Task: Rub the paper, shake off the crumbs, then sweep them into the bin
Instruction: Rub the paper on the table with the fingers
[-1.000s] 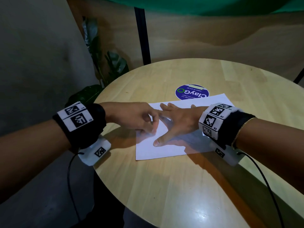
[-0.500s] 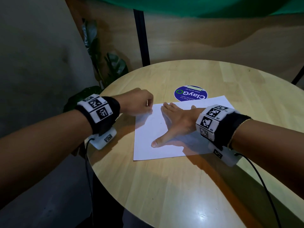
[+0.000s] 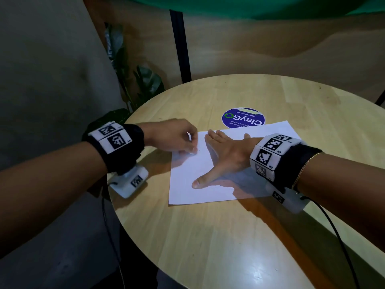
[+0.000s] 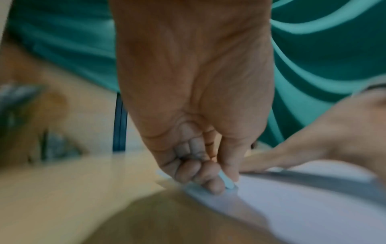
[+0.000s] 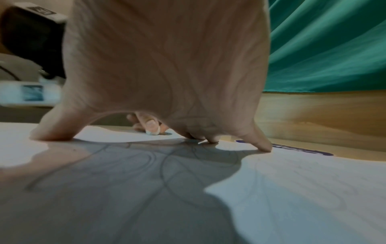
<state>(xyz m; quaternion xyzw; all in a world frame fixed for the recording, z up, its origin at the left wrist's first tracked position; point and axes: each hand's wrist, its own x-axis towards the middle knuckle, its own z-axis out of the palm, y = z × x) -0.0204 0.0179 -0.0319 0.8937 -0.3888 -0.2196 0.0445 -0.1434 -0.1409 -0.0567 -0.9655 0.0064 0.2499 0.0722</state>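
Observation:
A white paper point(image 3: 208, 184) lies flat on the round wooden table point(image 3: 229, 247). My right hand point(image 3: 226, 156) presses it down, palm flat, fingers and thumb spread. My left hand point(image 3: 190, 148) pinches a small white eraser point(image 4: 226, 180) between thumb and curled fingers, its tip touching the paper's far left corner area. The right wrist view shows that eraser point(image 5: 152, 132) beyond my palm, and faint pencil curves on the paper point(image 5: 292, 181). No bin is in view, and I cannot make out any crumbs.
A round blue sticker point(image 3: 243, 119) sits on the table just beyond the paper's far edge. A leafy plant point(image 3: 143, 84) and a black post point(image 3: 180, 44) stand behind the table's left side. The table edge curves close to my left wrist.
My left hand with the eraser has pulled away from my right fingers to the paper's left edge, then shifted slightly nearer. The right hand has stayed flat on the paper.

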